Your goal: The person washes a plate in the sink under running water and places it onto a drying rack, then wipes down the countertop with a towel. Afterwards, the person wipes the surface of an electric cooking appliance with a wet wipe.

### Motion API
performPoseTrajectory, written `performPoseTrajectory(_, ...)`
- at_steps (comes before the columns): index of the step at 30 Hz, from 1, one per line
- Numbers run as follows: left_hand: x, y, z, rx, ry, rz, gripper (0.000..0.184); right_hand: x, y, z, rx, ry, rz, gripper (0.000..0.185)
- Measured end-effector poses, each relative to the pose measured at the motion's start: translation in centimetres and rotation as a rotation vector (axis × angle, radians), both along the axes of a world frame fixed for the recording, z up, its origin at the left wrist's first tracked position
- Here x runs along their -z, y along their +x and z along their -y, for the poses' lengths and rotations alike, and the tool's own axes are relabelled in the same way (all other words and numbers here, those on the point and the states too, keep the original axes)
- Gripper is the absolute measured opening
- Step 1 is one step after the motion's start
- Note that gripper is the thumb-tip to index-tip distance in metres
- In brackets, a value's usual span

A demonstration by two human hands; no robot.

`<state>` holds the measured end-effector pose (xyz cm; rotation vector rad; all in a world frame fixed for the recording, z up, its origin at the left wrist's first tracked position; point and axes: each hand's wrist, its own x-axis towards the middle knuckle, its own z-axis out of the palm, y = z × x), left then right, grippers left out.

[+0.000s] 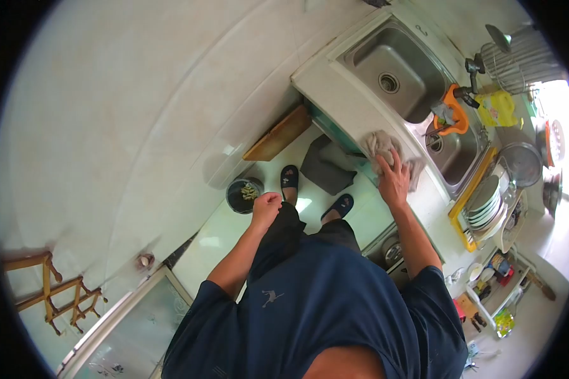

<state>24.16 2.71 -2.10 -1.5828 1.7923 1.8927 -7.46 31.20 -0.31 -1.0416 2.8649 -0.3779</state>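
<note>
My right hand (394,177) lies on a crumpled beige cloth (380,144) on the pale countertop (348,101), its fingers bent over the fabric. Part of the cloth spreads out beside the hand, near the sink edge. My left hand (268,207) hangs in front of my body with its fingers curled in, and I see nothing in it. Below it on the floor stands a dark bin (237,197) with greenish scraps inside.
Beyond the counter is a double steel sink (411,60) with an orange strainer basket (454,117) across it. A yellow-edged rack holds stacked plates (485,205). On the floor are a dark grey mat (325,167) and a leaning wooden board (278,136).
</note>
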Motion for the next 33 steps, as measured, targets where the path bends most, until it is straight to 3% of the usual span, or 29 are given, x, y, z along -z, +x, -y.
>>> performPoseTrajectory(5,-0.4,1.0,-0.9,-0.069,0.047,-0.064,0.024,-1.1,-2.0,5.4,-0.057,-0.014,0.085,0.072)
performPoseTrajectory(7,-0.7,2.0,-0.3,-0.138,0.032,-0.047,0.024,-1.2,-3.4,10.4,-0.127,-0.174,0.076,0.080)
performPoseTrajectory(9,-0.2,4.2,0.6,-0.176,0.024,-0.030,0.024,-0.8,-5.1,16.0,-0.007,-0.116,0.214,0.088)
performPoseTrajectory(11,-0.3,6.3,1.7,-0.291,0.041,0.021,0.026,1.2,-7.2,21.1,0.017,-0.254,0.175,0.090)
performPoseTrajectory(15,-1.2,9.6,3.5,-0.397,0.046,0.063,0.027,0.7,-8.7,28.5,0.078,-0.241,0.294,0.083)
performPoseTrajectory(17,-1.2,10.6,4.1,-0.400,0.047,0.059,0.028,0.5,-8.7,29.5,-0.050,-0.087,0.326,0.072)
performPoseTrajectory(20,-0.6,10.6,5.0,-0.416,0.080,0.051,0.028,-0.5,-7.9,27.7,-0.216,0.064,0.317,0.065)
performPoseTrajectory(26,-0.5,6.3,5.9,-0.293,0.072,0.039,0.026,-2.6,-5.2,17.0,-0.331,0.057,0.314,0.065)
performPoseTrajectory(31,0.1,3.6,5.1,-0.208,0.092,-0.012,0.024,-1.7,-2.4,3.6,-0.253,0.085,0.250,0.066)
performPoseTrajectory(33,0.1,2.3,3.7,-0.108,0.100,0.015,0.026,-2.3,-0.2,-5.5,-0.073,0.050,0.292,0.066)
